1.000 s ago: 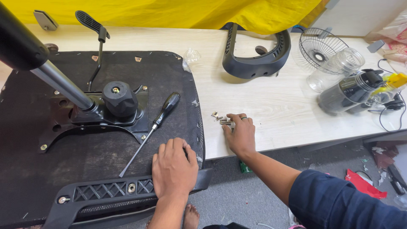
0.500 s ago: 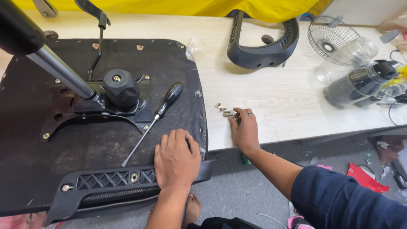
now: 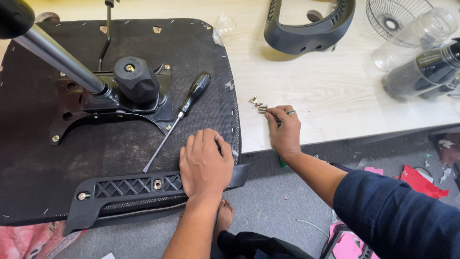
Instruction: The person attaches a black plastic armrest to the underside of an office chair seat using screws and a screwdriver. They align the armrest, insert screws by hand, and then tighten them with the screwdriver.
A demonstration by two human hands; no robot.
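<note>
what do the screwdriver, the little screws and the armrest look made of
Screwdriver: glossy black handle, likely plastic; thin bright shaft, likely steel.
Screws: small, shiny, pale gold, probably plated metal.
Armrest: matte black with moulded lattice, looks like plastic.

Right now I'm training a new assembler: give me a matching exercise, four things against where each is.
1. screwdriver
2. left hand
3. right hand
4. loose armrest

a. on the wooden table, far side
b. fingertips at the small screws
c. lying on the seat underside
d. flat on the attached armrest

Pairs: 1-c, 2-d, 3-b, 4-a
</note>
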